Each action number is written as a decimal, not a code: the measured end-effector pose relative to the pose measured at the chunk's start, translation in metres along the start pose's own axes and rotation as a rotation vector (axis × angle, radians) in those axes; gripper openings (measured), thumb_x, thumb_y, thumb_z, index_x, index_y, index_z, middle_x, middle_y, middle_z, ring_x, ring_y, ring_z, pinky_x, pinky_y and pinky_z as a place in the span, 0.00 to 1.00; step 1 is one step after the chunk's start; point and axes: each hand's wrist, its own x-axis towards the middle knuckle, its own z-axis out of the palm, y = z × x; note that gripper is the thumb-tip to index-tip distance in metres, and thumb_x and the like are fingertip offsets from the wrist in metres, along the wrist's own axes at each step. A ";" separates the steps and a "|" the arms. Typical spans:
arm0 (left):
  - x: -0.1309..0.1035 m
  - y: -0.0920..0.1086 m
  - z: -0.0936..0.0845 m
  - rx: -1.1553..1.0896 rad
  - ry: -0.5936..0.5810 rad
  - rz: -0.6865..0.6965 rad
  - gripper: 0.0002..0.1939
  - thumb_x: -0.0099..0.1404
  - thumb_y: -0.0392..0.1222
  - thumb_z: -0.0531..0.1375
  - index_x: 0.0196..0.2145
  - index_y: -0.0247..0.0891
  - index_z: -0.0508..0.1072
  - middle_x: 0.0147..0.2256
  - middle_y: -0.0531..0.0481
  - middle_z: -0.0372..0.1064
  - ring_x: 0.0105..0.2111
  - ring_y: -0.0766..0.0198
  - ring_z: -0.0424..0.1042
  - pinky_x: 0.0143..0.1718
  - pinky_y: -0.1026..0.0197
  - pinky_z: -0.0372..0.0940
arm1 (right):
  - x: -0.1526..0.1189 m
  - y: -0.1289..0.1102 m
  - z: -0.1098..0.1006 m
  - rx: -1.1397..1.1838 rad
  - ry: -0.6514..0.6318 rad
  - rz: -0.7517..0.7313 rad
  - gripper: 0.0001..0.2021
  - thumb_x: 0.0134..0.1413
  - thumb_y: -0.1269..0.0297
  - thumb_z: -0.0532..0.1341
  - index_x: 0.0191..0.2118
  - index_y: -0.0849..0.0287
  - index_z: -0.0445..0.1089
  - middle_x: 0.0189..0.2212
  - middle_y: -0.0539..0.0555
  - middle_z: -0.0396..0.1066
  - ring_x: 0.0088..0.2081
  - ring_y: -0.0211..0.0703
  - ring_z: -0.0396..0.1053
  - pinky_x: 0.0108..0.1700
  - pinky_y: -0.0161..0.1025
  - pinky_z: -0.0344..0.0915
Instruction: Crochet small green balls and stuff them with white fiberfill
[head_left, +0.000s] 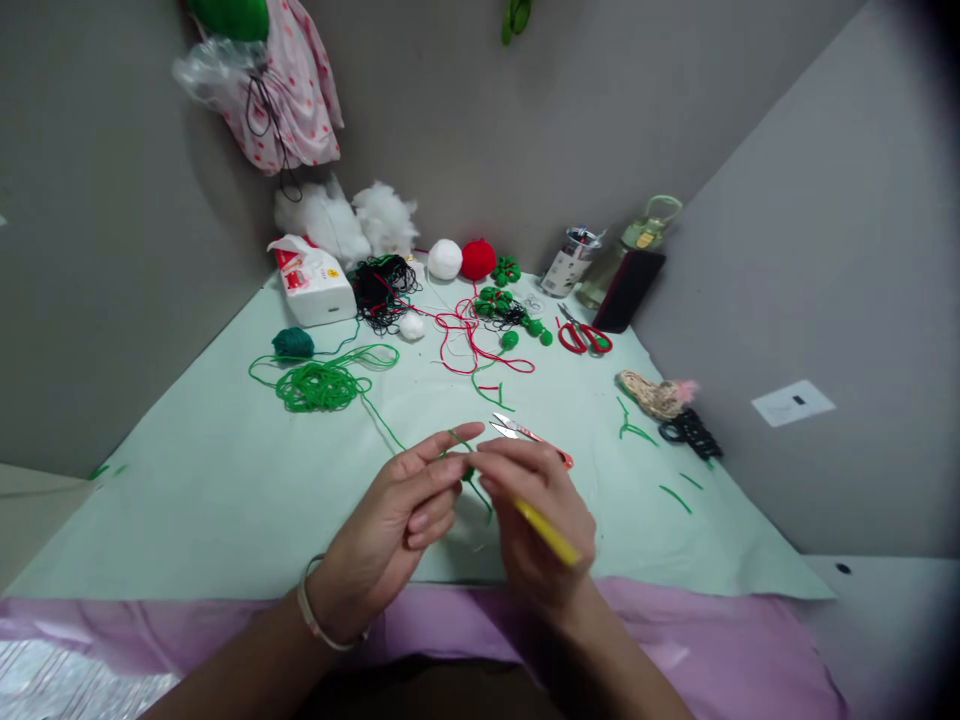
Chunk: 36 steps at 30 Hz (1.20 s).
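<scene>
My left hand (409, 510) pinches a small dark green yarn piece (469, 474) between thumb and fingers, its index finger stretched out. Green yarn (384, 425) runs from that hand back to a loose green tangle (319, 386) at the left. Closed round a tool with a yellow handle (551, 535), my right hand (544, 520) has its fingertips at the same green piece. The tool's tip is hidden at the fingers. Small snips with orange handles (559, 452) lie just behind my right hand.
Behind are a teal ball (293, 343), tissue pack (315, 285), black yarn (384, 290), white ball (445, 259), red ball (478, 260) and red-handled scissors (572, 337). A phone (628, 290) leans near a bottle (600, 275) at right. Green scraps (676, 499) lie at right.
</scene>
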 end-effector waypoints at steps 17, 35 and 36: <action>-0.002 0.001 0.002 0.133 0.017 0.103 0.18 0.63 0.38 0.71 0.51 0.36 0.79 0.32 0.57 0.66 0.16 0.84 0.50 0.16 0.75 0.45 | 0.007 -0.001 -0.006 0.323 -0.059 0.263 0.12 0.72 0.71 0.56 0.46 0.53 0.76 0.37 0.52 0.78 0.35 0.40 0.76 0.40 0.41 0.75; 0.000 -0.012 -0.001 0.131 0.015 0.121 0.16 0.61 0.39 0.74 0.47 0.37 0.81 0.32 0.57 0.67 0.15 0.85 0.50 0.16 0.74 0.45 | 0.005 -0.002 0.007 0.199 0.011 0.107 0.13 0.68 0.76 0.60 0.48 0.52 0.79 0.39 0.54 0.81 0.43 0.44 0.79 0.45 0.43 0.77; 0.000 -0.013 -0.001 0.132 0.021 0.129 0.18 0.61 0.40 0.74 0.48 0.38 0.81 0.33 0.57 0.68 0.15 0.85 0.50 0.16 0.74 0.45 | 0.003 -0.001 0.007 0.118 0.002 0.063 0.15 0.67 0.77 0.60 0.50 0.52 0.78 0.40 0.54 0.81 0.42 0.43 0.79 0.45 0.42 0.77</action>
